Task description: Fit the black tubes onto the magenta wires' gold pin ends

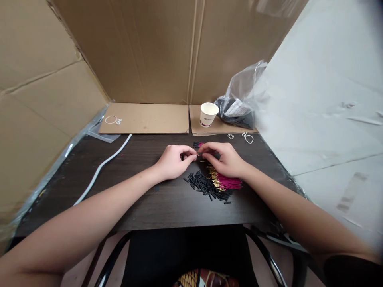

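My left hand [173,160] and my right hand [225,158] meet fingertip to fingertip over the dark table [134,199]. Both pinch something small between them, likely a thin pink wire and a short black tube, too small to make out. Just in front of my hands lies a heap of short black tubes [203,185]. Beside it, under my right wrist, is a bundle of pink wires with gold tips [224,181]. A few finished-looking pink and black pieces [198,144] lie just beyond my fingers.
A white paper cup [208,114] stands on cardboard at the back. A clear plastic bag of dark parts [239,103] sits to its right. White rings [249,138] lie near it, more rings [113,119] at back left. A white cable [101,165] crosses the left. Cardboard walls enclose the table.
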`<state>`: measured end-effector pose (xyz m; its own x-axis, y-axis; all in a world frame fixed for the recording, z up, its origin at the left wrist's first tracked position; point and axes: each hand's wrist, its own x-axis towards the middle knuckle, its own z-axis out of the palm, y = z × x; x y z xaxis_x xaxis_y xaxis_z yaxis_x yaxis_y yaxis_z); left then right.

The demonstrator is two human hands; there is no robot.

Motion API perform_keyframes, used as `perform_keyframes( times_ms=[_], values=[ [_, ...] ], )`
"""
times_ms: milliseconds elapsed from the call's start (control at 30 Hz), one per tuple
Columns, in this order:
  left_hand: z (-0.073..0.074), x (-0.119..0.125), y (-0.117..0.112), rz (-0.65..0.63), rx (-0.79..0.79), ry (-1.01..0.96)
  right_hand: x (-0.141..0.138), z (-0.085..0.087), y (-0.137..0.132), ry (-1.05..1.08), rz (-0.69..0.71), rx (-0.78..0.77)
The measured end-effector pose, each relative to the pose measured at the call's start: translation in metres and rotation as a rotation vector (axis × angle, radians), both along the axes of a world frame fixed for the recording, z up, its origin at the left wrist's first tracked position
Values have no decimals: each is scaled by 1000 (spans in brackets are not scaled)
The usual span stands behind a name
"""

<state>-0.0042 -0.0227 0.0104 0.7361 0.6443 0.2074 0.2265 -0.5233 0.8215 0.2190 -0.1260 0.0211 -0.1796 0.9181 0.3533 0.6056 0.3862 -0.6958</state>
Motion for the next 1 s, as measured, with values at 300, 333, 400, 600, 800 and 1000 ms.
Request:
perform_keyframes(
  times_ms=[300, 333, 400, 600, 800, 1000],
  values=[
    [2, 0, -2, -5, 17, -7, -1, -1, -1, 52, 7, -24],
    [1, 0, -2, -8, 15, -9, -1, -1, -1, 54, 6, -27],
    [1, 0, -2, -12, 14, -10, -2, -2, -1, 51, 3, -31],
    [3, 0, -2, -13, 8, -6, -1, 0, 0, 37, 5, -31],
    [3, 0, -2, 10, -3, 5, 12, 4, 0, -184, -40, 2],
    [2, 0, -1, 7, 21, 3, 14, 3, 1, -189, -39, 35]
  ],
)
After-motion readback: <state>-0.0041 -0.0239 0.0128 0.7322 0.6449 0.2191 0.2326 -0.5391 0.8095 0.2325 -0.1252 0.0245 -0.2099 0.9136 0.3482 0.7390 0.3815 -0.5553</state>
